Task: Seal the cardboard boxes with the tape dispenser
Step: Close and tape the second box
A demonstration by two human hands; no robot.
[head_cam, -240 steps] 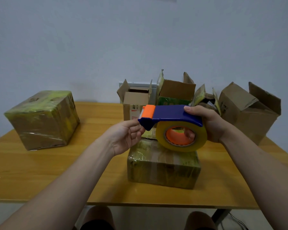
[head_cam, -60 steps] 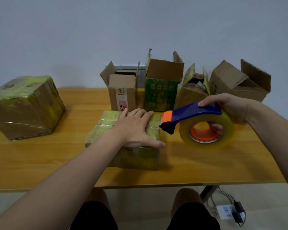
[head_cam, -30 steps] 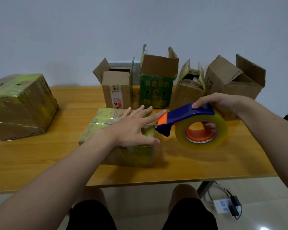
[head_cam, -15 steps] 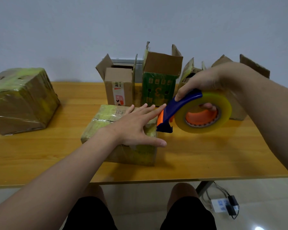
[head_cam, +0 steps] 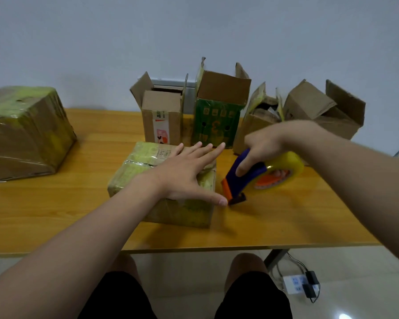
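Behind the box [head_cam: 184, 210], wall [head_cam: 194, 31]: plain, pale; open cartons [head_cam: 219, 116] before it.
Table [head_cam: 286, 222]: smooth wood under box; box may slide unless pinned.
Box: light, stiff, slick-wrapped, I judge; press top.
Tape dispenser [head_cam: 244, 180]: just right of box, nose down; rigid, best held by its back.
Left hand [head_cam: 184, 178]: fingers spread flat on box.
Right hand [head_cam: 265, 143]: fingers clamped round dispenser.

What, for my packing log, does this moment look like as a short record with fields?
left hand: flat, fingers straight, pressing on top of the wrapped box
right hand: grips the tape dispenser
dispenser pose: tilted, orange nose down beside the box's right edge, close to the left thumb; contact unclear
back row: green box and three brown ones, all flaps up
sealed box: far left on the table, apart
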